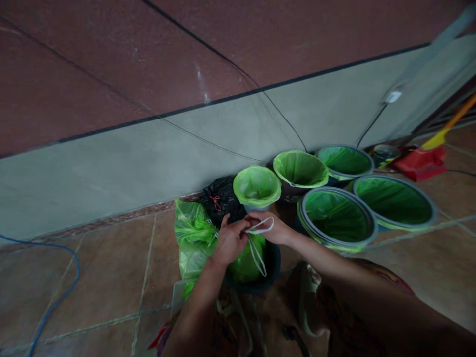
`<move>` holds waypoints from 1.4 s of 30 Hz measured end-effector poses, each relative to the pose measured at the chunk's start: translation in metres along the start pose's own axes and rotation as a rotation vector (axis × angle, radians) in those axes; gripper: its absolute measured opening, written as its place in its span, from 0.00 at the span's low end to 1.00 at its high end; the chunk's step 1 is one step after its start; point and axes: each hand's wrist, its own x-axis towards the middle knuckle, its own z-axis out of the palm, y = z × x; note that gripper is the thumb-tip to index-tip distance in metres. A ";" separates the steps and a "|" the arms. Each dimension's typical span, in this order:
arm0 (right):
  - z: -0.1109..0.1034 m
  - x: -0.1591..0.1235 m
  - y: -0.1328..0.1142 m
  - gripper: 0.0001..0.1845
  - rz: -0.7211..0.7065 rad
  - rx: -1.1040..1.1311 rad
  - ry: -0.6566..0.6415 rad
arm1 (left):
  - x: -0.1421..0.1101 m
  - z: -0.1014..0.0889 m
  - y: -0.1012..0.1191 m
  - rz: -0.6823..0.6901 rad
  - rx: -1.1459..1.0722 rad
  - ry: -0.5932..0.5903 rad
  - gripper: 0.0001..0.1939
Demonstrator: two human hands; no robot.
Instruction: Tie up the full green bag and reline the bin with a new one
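Note:
My left hand (231,242) and my right hand (273,227) meet over a dark bin (273,270). Inside the bin sits a light-green garbage bag (243,265), gathered near its top. Both hands are closed on the bag's white drawstring (256,255), whose loops stick out to the right and hang down. The fingertips partly hide one another. Left of my hands lies a tied green garbage bag (195,225), and behind it a black garbage bag (219,196) closed with a red tie.
Several bins with green liners stand to the right, among them a small bin (257,203) and a grey-rimmed bin (374,218). A red dustpan (420,163) lies at far right. A blue hose or cable (76,270) crosses the tiles at left. The wall (148,158) runs behind.

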 end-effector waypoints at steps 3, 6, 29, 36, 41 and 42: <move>0.005 0.002 0.006 0.06 -0.016 0.120 -0.053 | -0.001 0.000 0.002 0.057 0.047 0.061 0.17; 0.008 0.003 0.007 0.07 0.065 0.267 -0.061 | -0.003 -0.003 0.002 0.082 0.074 0.118 0.15; -0.009 0.006 -0.006 0.10 0.093 0.121 -0.022 | -0.003 -0.001 0.000 0.177 0.057 0.294 0.07; -0.017 -0.004 -0.018 0.07 -0.087 -0.382 -0.085 | 0.000 0.003 -0.002 0.074 -0.025 0.224 0.06; -0.017 -0.005 -0.016 0.08 -0.206 -0.503 -0.097 | 0.002 0.006 0.001 -0.154 -0.140 0.140 0.05; -0.017 -0.005 -0.016 0.08 -0.222 -0.508 -0.099 | 0.003 0.006 0.001 -0.190 -0.184 0.116 0.04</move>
